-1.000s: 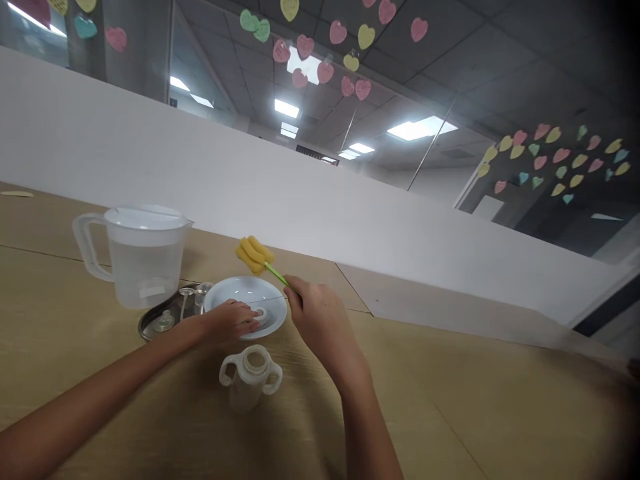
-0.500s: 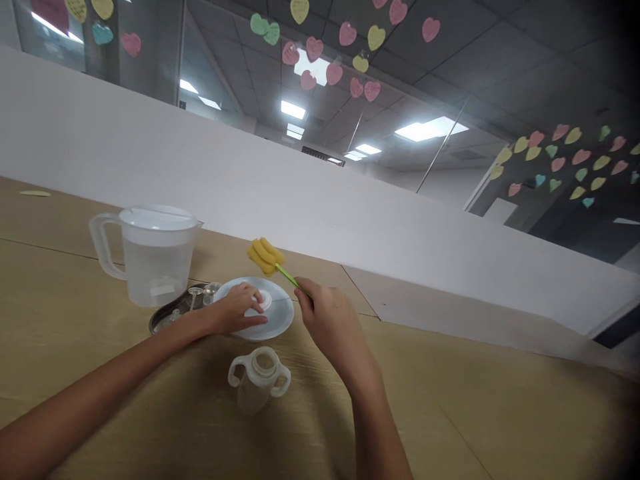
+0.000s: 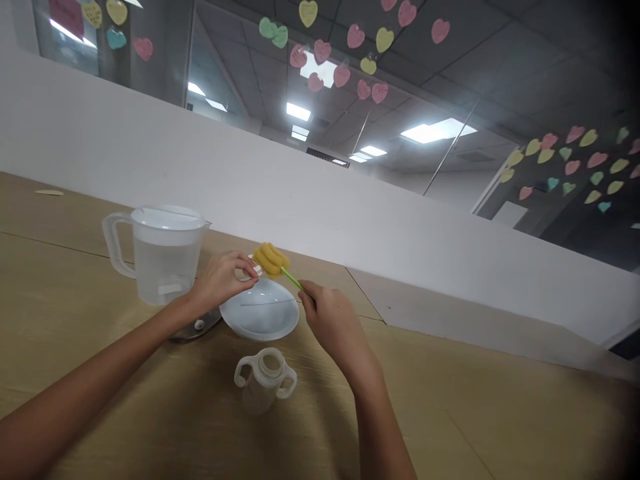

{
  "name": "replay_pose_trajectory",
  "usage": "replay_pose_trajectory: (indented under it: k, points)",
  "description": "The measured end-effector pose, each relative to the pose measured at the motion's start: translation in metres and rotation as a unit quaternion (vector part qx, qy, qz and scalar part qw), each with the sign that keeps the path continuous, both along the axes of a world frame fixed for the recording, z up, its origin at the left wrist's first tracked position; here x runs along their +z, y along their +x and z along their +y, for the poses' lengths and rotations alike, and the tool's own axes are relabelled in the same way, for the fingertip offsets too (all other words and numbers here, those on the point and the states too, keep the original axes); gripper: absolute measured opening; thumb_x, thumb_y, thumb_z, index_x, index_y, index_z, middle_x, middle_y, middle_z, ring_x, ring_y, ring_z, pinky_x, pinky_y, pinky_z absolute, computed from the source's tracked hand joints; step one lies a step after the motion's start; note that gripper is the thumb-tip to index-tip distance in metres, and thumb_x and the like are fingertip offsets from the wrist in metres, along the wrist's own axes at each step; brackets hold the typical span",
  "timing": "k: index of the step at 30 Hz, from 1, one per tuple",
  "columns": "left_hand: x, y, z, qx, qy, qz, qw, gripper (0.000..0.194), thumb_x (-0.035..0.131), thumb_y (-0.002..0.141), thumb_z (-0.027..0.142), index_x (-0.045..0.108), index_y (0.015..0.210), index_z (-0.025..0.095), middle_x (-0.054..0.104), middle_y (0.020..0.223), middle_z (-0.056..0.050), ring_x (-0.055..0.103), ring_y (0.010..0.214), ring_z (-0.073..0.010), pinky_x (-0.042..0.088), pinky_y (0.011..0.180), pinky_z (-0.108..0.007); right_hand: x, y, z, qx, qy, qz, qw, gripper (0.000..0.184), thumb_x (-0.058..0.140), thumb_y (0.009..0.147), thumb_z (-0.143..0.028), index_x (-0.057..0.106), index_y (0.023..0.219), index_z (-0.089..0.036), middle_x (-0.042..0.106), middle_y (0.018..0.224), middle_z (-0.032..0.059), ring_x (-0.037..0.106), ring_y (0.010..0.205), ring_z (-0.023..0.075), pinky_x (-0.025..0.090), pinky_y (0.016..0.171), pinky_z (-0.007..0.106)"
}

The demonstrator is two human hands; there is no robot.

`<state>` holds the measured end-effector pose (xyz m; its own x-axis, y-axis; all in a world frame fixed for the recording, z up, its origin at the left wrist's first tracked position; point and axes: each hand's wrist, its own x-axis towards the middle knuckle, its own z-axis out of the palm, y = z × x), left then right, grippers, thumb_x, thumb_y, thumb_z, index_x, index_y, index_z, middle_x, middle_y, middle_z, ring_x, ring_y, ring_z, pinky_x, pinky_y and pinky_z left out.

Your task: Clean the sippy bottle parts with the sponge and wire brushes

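At the far left of the bench (image 3: 90,373), we find a thin pale strip (image 3: 49,193) lying near the base of the white wall (image 3: 280,180). Next, we locate the translucent jug (image 3: 165,267): upright, covered by its lid (image 3: 167,217), handle facing left. In front of it, the metal tray (image 3: 213,323) is mostly hidden by the left forearm; one small white part (image 3: 199,325) is visible in it.

We note the left hand (image 3: 223,277) raised beside the jug. Its grip is closed on a white ring (image 3: 257,270), pinched between thumb and fingers and partly covered by them. Below the ring, the white bowl (image 3: 265,317) rests on the bench; a thin dark line crosses its interior. Nearer to us, the two-handled bottle (image 3: 263,380) stands with its mouth uncovered, apart from both hands.

The sponge brush (image 3: 271,259) is held above the far rim of the bowl, its yellow head just beside the ring; we cannot tell whether they touch. The right hand (image 3: 333,320) completes the row, its grip clenched around the brush's green handle. Further right, we see heart-shaped notes (image 3: 597,160) on the glass.
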<state>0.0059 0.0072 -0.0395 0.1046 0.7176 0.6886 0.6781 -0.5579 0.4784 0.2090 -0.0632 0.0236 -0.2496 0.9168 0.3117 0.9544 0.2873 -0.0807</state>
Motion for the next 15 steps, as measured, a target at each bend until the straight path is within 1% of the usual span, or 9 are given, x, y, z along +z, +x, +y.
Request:
replay_pose_trajectory:
  k: [2,3,5,8,12,15]
  points:
    - [0.0007,0.0002,-0.0006,0.009,0.013,0.000,1.000,0.005,0.063,0.069,0.025,0.063,0.069,0.021,0.069,0.084,-0.001,0.063,0.084,-0.0200,0.048,0.081,-0.034,0.0009,0.0004,-0.0009,0.003,-0.002,0.000,1.000,0.020,0.043,0.093,-0.019,0.062,0.086,-0.021,0.062,0.067,0.0003,0.049,0.057,0.0119,0.020,0.050,0.025]
    - [0.0010,0.0000,-0.0008,0.017,0.022,-0.006,1.000,0.008,0.064,0.069,0.026,0.060,0.072,0.020,0.068,0.082,0.000,0.063,0.082,-0.0198,0.049,0.079,-0.034,0.0014,0.0006,-0.0014,0.005,-0.002,0.001,1.000,0.020,0.043,0.093,-0.019,0.062,0.087,-0.021,0.062,0.067,0.0003,0.049,0.057,0.0118,0.020,0.051,0.025]
    - [0.0013,-0.0006,-0.0008,0.031,0.042,-0.028,0.998,0.020,0.067,0.067,0.028,0.054,0.080,0.020,0.065,0.082,0.000,0.061,0.082,-0.0193,0.050,0.077,-0.033,0.0018,0.0007,-0.0021,0.006,-0.006,0.005,1.000,0.020,0.043,0.093,-0.018,0.062,0.087,-0.021,0.062,0.067,0.0003,0.049,0.057,0.0118,0.020,0.051,0.025]
    - [0.0011,-0.0011,-0.0002,0.031,0.080,-0.064,0.994,0.033,0.068,0.065,0.026,0.049,0.092,0.020,0.059,0.089,0.000,0.059,0.085,-0.0175,0.051,0.080,-0.033,0.0014,0.0007,-0.0028,0.013,-0.013,0.019,1.000,0.021,0.043,0.092,-0.018,0.062,0.085,-0.021,0.062,0.067,0.0001,0.047,0.055,0.0115,0.020,0.051,0.025]
    - [-0.0001,-0.0002,0.0009,0.011,0.097,-0.078,0.992,0.050,0.064,0.066,0.020,0.047,0.113,0.021,0.052,0.094,-0.001,0.056,0.088,-0.0161,0.051,0.084,-0.032,0.0009,0.0013,-0.0048,0.056,-0.028,0.043,0.997,0.023,0.042,0.092,-0.018,0.062,0.081,-0.021,0.060,0.065,-0.0013,0.041,0.053,0.0107,0.020,0.051,0.024]
    - [-0.0008,0.0005,0.0015,0.007,0.096,-0.077,0.992,0.061,0.064,0.064,0.019,0.043,0.122,0.022,0.050,0.097,-0.002,0.054,0.091,-0.0169,0.051,0.085,-0.033,0.0025,0.0024,-0.0082,0.091,-0.035,0.056,0.994,0.023,0.042,0.091,-0.017,0.061,0.077,-0.020,0.057,0.062,-0.0024,0.038,0.053,0.0106,0.020,0.051,0.024]
